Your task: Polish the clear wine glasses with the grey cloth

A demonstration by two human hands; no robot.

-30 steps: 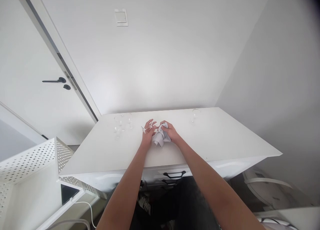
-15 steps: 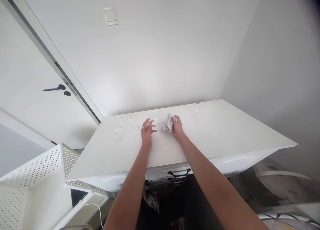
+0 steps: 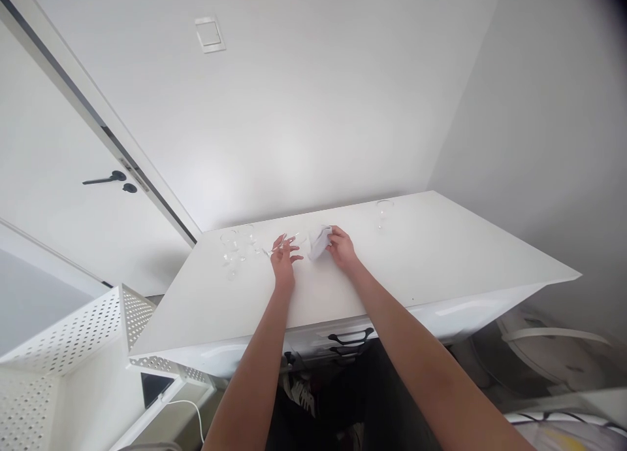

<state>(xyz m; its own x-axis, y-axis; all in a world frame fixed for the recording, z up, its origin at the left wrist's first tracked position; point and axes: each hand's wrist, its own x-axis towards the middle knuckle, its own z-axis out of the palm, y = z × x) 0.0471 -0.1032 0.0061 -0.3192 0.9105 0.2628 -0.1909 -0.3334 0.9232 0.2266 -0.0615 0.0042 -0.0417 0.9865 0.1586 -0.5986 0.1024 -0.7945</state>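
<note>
My left hand (image 3: 283, 261) is closed on the stem of a clear wine glass (image 3: 300, 237), some fingers spread. The glass lies nearly sideways above the cabinet top, its bowl toward the right and its foot to the left of the hand. In my right hand (image 3: 342, 248), pinched between thumb and fingers, is a pale grey cloth (image 3: 320, 243). It hangs at the rim side of the bowl; whether it touches the glass is hard to tell. Several clear stemmed glasses (image 3: 228, 240) stand left of my left hand. Another stemmed glass (image 3: 385, 206) stands farther back on the right.
The white cabinet top (image 3: 441, 255) runs along the wall, with black drawer handles (image 3: 351, 338) at its front. A light switch (image 3: 210, 34) is on the wall. At left are a door with a black handle (image 3: 105, 178) and a white perforated rack (image 3: 88, 320).
My right hand has moved slightly left with the cloth, which now looks flatter and less bunched. More of the bowl of the held glass shows. The view has shifted a little.
</note>
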